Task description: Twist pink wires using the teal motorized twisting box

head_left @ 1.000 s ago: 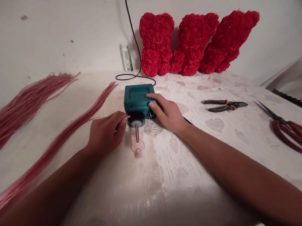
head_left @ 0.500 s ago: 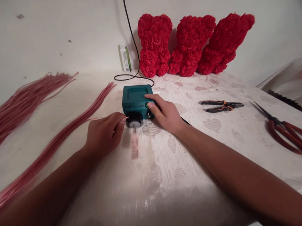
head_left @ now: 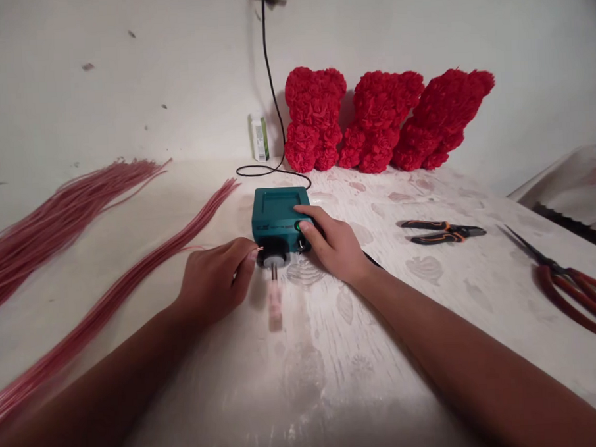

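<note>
A small teal motor box (head_left: 278,211) sits mid-table with a metal shaft (head_left: 273,273) sticking out toward me. A blurred pink piece (head_left: 274,303) spins on the shaft's end. My left hand (head_left: 216,280) is closed, pinching the end of a thin pink strand (head_left: 200,247) right beside the shaft's base. My right hand (head_left: 333,245) rests on the box's right front corner, its thumb pressed on a green button (head_left: 297,225).
Two long bundles of pink strands (head_left: 55,221) lie at the left. Three red rose-covered bears (head_left: 372,118) lean on the back wall beside a small white bottle (head_left: 259,138). A black cord (head_left: 267,93) runs up the wall. Orange-handled pliers (head_left: 441,230) and red scissors (head_left: 572,284) lie right.
The view has tilted up a little, so everything sits lower in the picture. The pink piece on the shaft has gone from sharp to a spinning blur. Both hands keep their places.
</note>
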{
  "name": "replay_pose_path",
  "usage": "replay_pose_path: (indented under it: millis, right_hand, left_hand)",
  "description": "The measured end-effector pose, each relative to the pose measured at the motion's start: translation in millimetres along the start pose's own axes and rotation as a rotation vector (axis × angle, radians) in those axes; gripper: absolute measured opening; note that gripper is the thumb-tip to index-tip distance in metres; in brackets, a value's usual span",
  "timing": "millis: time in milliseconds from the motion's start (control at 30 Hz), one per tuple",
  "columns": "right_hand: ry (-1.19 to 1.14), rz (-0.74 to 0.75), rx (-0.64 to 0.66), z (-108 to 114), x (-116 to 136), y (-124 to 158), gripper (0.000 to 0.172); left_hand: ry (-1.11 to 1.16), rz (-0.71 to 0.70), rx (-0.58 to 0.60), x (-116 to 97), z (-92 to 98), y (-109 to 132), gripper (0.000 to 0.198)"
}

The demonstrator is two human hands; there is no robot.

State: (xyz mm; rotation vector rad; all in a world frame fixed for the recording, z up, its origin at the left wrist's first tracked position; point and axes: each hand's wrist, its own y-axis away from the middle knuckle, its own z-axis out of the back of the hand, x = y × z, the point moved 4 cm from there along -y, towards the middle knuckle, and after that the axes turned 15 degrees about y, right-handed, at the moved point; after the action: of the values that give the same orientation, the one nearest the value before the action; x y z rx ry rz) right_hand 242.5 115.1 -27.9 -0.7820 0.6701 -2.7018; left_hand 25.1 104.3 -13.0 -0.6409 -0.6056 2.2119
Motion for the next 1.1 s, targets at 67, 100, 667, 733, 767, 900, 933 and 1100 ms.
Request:
replay_pose_path:
  millis: [67,100,667,733,767,900,933,1100]
  right_hand:
    - [-0.004,0.0,-0.002,-0.2,-0.1,0.4,0.045]
    - [-0.008,-0.004,0.0,-0.4,-0.2,0.5,0.045]
    - [-0.021,-0.083,-0.059,9.0,7.3,0.9,0.045]
    - [-0.026,-0.102,-0.113,14.9,9.2,1.4,0.043]
    - [-0.029,-0.106,-0.131,17.9,11.3,2.3,0.042]
    - [-0.071,-0.083,-0.127,26.5,28.2,15.2,0.034]
    - [-0.099,-0.066,-0.107,27.4,33.9,20.8,0.031]
    - [-0.337,0.002,0.03,29.4,56.6,48.7,0.019]
  left_hand:
    - [0.01,0.017,0.014,-0.2,-0.3,-0.4,0.031]
    - [0.017,0.032,0.021,-0.2,-0.2,-0.4,0.031]
    - [0.608,0.39,-0.133,-31.6,40.1,-10.2,0.031]
    - [0.698,0.416,-0.123,-39.3,43.6,-6.7,0.03]
    - [0.746,0.428,-0.12,-42.1,44.7,-3.9,0.03]
    - [0.835,0.439,-0.117,-45.7,44.8,9.7,0.031]
    - [0.822,0.429,-0.102,-46.1,43.8,12.5,0.031]
    - [0.774,0.341,0.045,-52.1,34.9,20.0,0.032]
